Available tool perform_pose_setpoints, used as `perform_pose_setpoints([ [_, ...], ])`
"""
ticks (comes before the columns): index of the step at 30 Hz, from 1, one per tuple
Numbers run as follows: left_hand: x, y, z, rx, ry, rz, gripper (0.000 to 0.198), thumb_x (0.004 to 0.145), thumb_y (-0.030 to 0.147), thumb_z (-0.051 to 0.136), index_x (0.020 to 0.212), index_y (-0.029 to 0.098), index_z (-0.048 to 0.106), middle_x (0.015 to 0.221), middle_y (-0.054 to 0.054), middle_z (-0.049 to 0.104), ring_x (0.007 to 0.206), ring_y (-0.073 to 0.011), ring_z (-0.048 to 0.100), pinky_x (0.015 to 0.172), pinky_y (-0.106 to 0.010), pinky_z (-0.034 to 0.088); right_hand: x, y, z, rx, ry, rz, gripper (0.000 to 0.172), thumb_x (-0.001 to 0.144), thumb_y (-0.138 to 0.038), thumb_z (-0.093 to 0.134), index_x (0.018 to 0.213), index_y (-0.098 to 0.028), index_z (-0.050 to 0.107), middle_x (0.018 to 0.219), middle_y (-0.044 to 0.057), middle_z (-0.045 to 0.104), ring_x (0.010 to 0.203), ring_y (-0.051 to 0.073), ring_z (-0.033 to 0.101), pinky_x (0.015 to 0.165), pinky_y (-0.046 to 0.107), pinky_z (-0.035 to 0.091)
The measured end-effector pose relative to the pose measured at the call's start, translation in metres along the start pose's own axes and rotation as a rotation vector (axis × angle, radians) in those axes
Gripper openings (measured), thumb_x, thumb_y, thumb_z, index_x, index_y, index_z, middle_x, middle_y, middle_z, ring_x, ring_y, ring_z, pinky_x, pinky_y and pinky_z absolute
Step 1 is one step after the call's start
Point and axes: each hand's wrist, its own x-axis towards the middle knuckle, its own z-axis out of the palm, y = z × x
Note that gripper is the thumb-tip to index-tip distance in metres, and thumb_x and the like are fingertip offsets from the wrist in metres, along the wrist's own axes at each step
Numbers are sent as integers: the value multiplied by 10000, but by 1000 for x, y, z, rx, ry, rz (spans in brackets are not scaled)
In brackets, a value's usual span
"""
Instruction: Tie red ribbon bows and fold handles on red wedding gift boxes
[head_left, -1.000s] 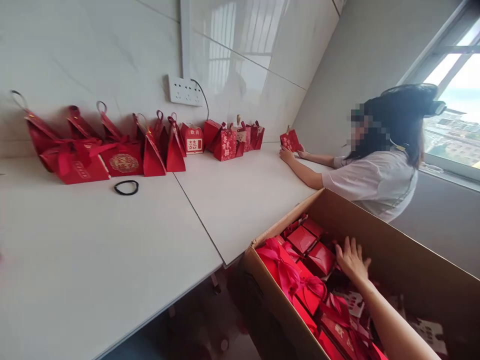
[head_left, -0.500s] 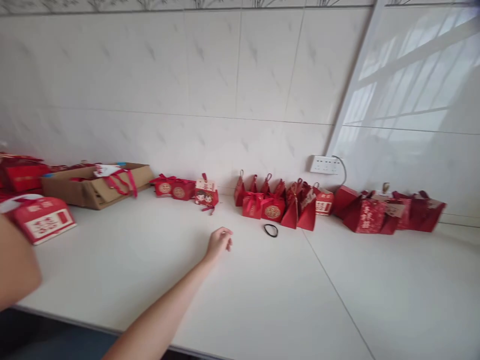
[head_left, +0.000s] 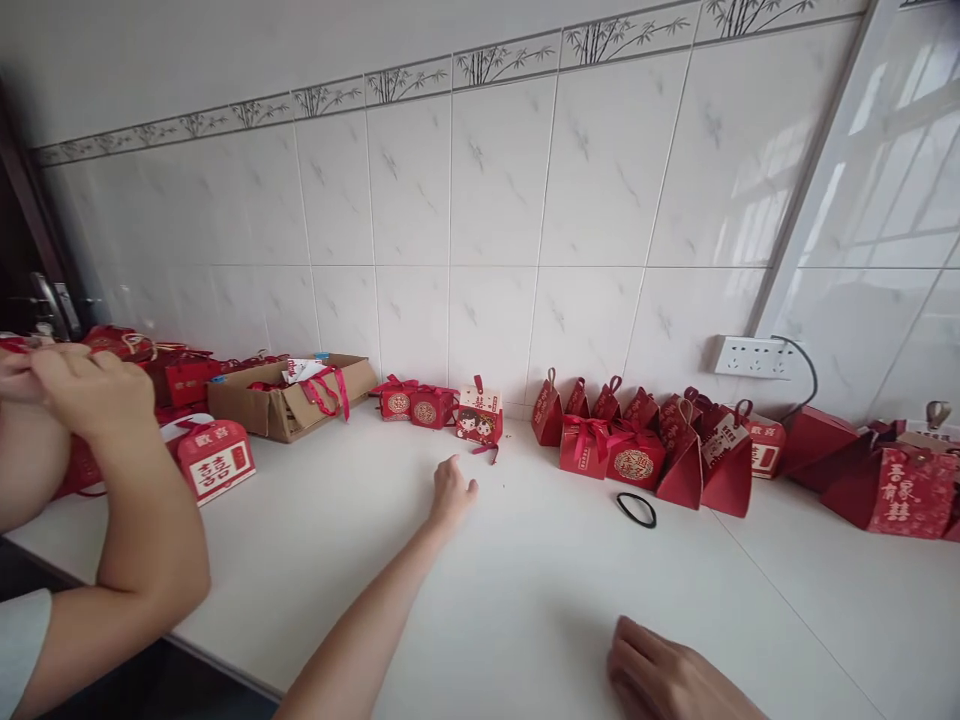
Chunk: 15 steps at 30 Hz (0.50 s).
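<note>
Red-and-cream cartoon box (head_left: 480, 418) stands near the back edge of the bench (head_left: 300, 500).
Left hand (head_left: 451, 497) is half open near it; right hand (head_left: 667, 672), well apart, curls, its grip hidden.

glossy tiled wall (head_left: 491, 180), smooth tabletop (head_left: 510, 590), paper boxes (head_left: 480, 428) – satiny ribbons (head_left: 590, 428), matt cardboard carton (head_left: 251, 410)

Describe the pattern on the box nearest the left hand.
The box has two cartoon figures on red, cream above; best in head view.

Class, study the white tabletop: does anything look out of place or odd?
Yes: a black loop lies in front of the red boxes, plainly unlike them. A ribbon trails on the tabletop before the cartoon box; whether it is attached I cannot tell.
</note>
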Motion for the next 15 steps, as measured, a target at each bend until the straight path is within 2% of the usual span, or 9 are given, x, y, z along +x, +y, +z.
perform_pose_setpoints([
  [3,24,-6,4,78,45,-34,558,770,240,527,1268,51,360,1299,-248,438,1315,-331,334,1060,-478,296,35,5,20,63,-19,176,192,870,-149,382,756,-224,517,721,2,649,540,125,592,494,219,408],
  [6,45,-5,16,127,82,-35,679,771,365,565,1327,83,297,1350,-255,397,1333,-354,308,1025,-503,334,61,13,48,17,98,365,170,851,-150,376,783,-225,512,565,-34,630,459,141,576,471,229,336],
  [10,77,-3,31,143,116,-26,854,726,458,626,1388,110,213,1422,-250,335,1352,-363,291,1047,-512,323,71,19,77,-75,246,341,137,797,-141,391,779,-226,498,476,-54,587,365,138,525,426,238,241],
  [13,101,-1,42,129,135,-38,997,664,472,693,1415,90,160,1432,-269,320,1338,-390,309,1048,-546,320,70,21,84,-109,283,309,132,745,-121,422,769,-228,495,453,-64,576,341,118,503,410,233,213],
  [15,115,0,50,108,156,-32,1071,628,477,721,1430,88,126,1459,-268,273,1354,-404,272,1051,-571,311,71,22,86,-147,292,296,131,698,-123,452,760,-230,495,460,-67,587,330,109,492,398,237,185],
])
